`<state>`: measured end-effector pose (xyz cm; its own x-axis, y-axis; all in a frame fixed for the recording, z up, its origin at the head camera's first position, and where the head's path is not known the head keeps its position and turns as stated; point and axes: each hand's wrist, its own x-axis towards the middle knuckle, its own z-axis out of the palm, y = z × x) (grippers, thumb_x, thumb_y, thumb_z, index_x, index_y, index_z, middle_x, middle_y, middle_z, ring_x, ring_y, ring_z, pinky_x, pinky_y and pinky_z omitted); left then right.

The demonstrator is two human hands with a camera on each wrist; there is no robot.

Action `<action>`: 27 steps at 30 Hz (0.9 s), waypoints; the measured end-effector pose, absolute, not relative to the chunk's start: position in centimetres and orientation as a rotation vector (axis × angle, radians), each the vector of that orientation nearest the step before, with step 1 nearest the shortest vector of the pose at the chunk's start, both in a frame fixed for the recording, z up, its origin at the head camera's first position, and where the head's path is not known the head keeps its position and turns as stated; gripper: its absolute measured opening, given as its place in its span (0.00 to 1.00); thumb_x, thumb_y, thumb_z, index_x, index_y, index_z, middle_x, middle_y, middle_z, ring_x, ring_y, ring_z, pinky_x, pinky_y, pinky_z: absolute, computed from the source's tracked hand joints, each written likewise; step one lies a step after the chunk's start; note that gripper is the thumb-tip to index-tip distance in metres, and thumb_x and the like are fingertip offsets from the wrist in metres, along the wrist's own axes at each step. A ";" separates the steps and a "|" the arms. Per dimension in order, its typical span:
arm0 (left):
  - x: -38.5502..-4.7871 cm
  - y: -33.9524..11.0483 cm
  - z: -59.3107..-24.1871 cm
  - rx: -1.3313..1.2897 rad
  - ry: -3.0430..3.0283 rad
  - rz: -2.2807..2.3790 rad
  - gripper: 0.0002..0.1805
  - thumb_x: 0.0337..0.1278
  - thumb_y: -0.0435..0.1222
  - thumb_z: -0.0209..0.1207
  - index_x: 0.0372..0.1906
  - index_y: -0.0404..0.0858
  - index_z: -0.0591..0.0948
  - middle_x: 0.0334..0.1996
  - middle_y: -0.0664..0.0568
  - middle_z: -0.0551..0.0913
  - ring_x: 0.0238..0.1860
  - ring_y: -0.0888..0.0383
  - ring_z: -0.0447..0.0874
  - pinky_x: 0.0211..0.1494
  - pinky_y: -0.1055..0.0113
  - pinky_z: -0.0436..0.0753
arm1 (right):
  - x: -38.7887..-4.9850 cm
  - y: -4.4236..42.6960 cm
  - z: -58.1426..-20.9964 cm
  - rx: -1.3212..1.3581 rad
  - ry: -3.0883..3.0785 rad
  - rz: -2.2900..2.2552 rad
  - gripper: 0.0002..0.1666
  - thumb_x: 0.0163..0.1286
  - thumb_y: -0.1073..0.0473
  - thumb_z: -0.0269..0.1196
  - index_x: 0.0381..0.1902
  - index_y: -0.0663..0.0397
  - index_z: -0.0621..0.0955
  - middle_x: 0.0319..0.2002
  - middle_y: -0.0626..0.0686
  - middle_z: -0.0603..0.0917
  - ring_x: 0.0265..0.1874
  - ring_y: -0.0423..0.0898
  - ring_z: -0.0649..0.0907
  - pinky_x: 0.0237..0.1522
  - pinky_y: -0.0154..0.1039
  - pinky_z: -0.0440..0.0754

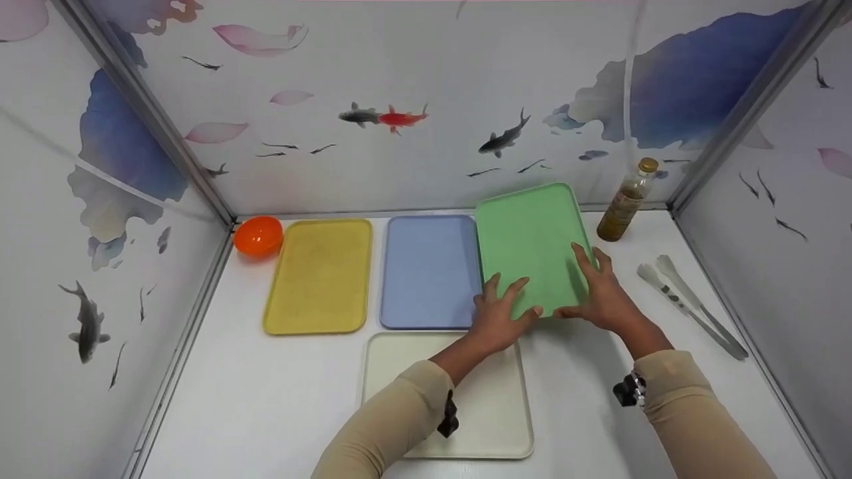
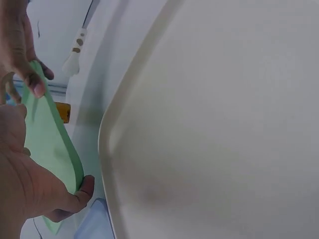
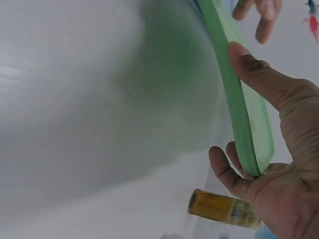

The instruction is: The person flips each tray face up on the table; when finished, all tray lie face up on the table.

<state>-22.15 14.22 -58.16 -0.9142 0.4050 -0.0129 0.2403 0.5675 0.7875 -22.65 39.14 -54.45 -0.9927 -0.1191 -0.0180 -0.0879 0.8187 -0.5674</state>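
Both hands hold a green tray (image 1: 532, 246) at its near end, lifted off the table and tilted. My left hand (image 1: 499, 319) grips its near left corner, and in the left wrist view fingers (image 2: 82, 191) curl round the tray's rim. At the near right corner, my right hand (image 1: 602, 296) holds the edge; the right wrist view shows the thumb (image 3: 259, 69) on the rim and other fingers wrapped beneath the side. Left of the green tray lies a blue tray (image 1: 429, 273). A cream tray (image 1: 459, 399) lies under my left forearm, partly hidden by it.
A yellow tray (image 1: 319, 276) and an orange bowl (image 1: 258, 237) are at the left. A bottle with a gold cap (image 1: 624, 203) stands at the back right, with metal tongs (image 1: 695, 309) nearer. Printed panels (image 1: 426, 173) wall the white table on the back and both sides.
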 end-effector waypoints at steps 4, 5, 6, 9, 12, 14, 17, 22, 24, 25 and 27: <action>-22.2 14.0 -58.0 0.599 2.621 1.172 0.38 0.82 0.63 0.54 0.88 0.58 0.64 0.89 0.35 0.49 0.78 0.26 0.67 0.68 0.31 0.76 | -22.7 40.2 -56.5 -0.104 2.895 -0.913 0.85 0.56 0.45 0.88 0.92 0.52 0.42 0.84 0.83 0.43 0.79 0.89 0.57 0.71 0.82 0.68; -22.3 14.0 -58.1 0.613 2.633 1.136 0.38 0.82 0.63 0.53 0.88 0.59 0.63 0.90 0.36 0.49 0.77 0.27 0.69 0.68 0.31 0.75 | -22.6 40.4 -56.9 -0.087 2.882 -0.908 0.86 0.56 0.43 0.88 0.92 0.52 0.41 0.84 0.83 0.44 0.79 0.90 0.56 0.71 0.82 0.68; -22.3 14.0 -58.1 0.622 2.646 1.094 0.38 0.83 0.64 0.52 0.89 0.60 0.62 0.90 0.37 0.49 0.77 0.28 0.71 0.67 0.31 0.75 | -22.6 40.6 -57.3 -0.070 2.869 -0.909 0.86 0.56 0.42 0.88 0.92 0.53 0.41 0.84 0.83 0.44 0.79 0.90 0.56 0.71 0.83 0.68; -22.7 13.8 -58.2 0.645 2.688 0.990 0.38 0.83 0.64 0.50 0.89 0.61 0.60 0.90 0.39 0.49 0.74 0.31 0.77 0.66 0.33 0.74 | -22.7 40.8 -58.2 -0.037 2.836 -0.913 0.87 0.56 0.40 0.87 0.92 0.53 0.40 0.84 0.83 0.45 0.79 0.90 0.55 0.72 0.83 0.67; -23.0 13.5 -58.5 0.653 2.718 0.903 0.38 0.84 0.63 0.50 0.90 0.62 0.58 0.90 0.41 0.50 0.71 0.34 0.81 0.68 0.33 0.73 | -23.0 40.9 -58.6 -0.033 2.813 -0.905 0.86 0.57 0.39 0.87 0.92 0.55 0.41 0.84 0.83 0.45 0.79 0.90 0.54 0.73 0.83 0.65; -23.2 13.5 -58.5 0.661 2.723 0.860 0.38 0.84 0.63 0.50 0.90 0.62 0.57 0.91 0.42 0.50 0.70 0.35 0.83 0.69 0.33 0.72 | -23.1 41.0 -58.7 -0.029 2.801 -0.895 0.86 0.57 0.38 0.86 0.92 0.56 0.41 0.85 0.82 0.46 0.79 0.90 0.53 0.74 0.83 0.64; -23.4 13.5 -58.6 0.689 2.730 0.793 0.38 0.85 0.63 0.48 0.91 0.63 0.55 0.91 0.43 0.49 0.70 0.37 0.84 0.71 0.33 0.71 | -23.2 41.2 -58.8 -0.026 2.786 -0.883 0.86 0.58 0.37 0.86 0.92 0.57 0.41 0.85 0.82 0.46 0.79 0.91 0.52 0.75 0.83 0.62; -23.4 13.9 -58.7 0.734 2.744 0.660 0.38 0.87 0.64 0.44 0.91 0.67 0.49 0.92 0.43 0.47 0.73 0.38 0.83 0.72 0.33 0.71 | -23.3 41.4 -58.9 -0.042 2.779 -0.861 0.85 0.58 0.36 0.85 0.91 0.59 0.43 0.85 0.83 0.46 0.79 0.91 0.52 0.74 0.84 0.63; -23.3 14.0 -58.7 0.743 2.745 0.612 0.38 0.87 0.64 0.43 0.91 0.67 0.48 0.92 0.43 0.46 0.75 0.36 0.81 0.73 0.32 0.70 | -23.3 41.4 -58.9 -0.047 2.777 -0.846 0.83 0.59 0.35 0.85 0.91 0.60 0.45 0.85 0.83 0.46 0.78 0.92 0.52 0.73 0.84 0.64; -23.2 14.1 -58.7 0.746 2.745 0.591 0.38 0.87 0.64 0.42 0.91 0.67 0.48 0.92 0.43 0.46 0.76 0.35 0.79 0.73 0.32 0.70 | -23.3 41.4 -59.0 -0.048 2.775 -0.840 0.83 0.59 0.35 0.85 0.91 0.61 0.46 0.84 0.84 0.46 0.78 0.92 0.52 0.72 0.84 0.64; -23.1 14.1 -58.7 0.748 2.739 0.559 0.38 0.87 0.65 0.41 0.91 0.68 0.48 0.92 0.43 0.45 0.78 0.33 0.76 0.75 0.30 0.69 | -23.3 41.3 -59.0 -0.044 2.770 -0.826 0.82 0.59 0.35 0.84 0.90 0.62 0.47 0.84 0.84 0.46 0.78 0.93 0.52 0.72 0.85 0.64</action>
<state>-23.06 14.11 -58.75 -0.8378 0.5292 -0.1341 0.4343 0.7950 0.4236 -23.30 41.32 -59.02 -0.9684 -0.0997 -0.2288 0.0419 0.8387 -0.5430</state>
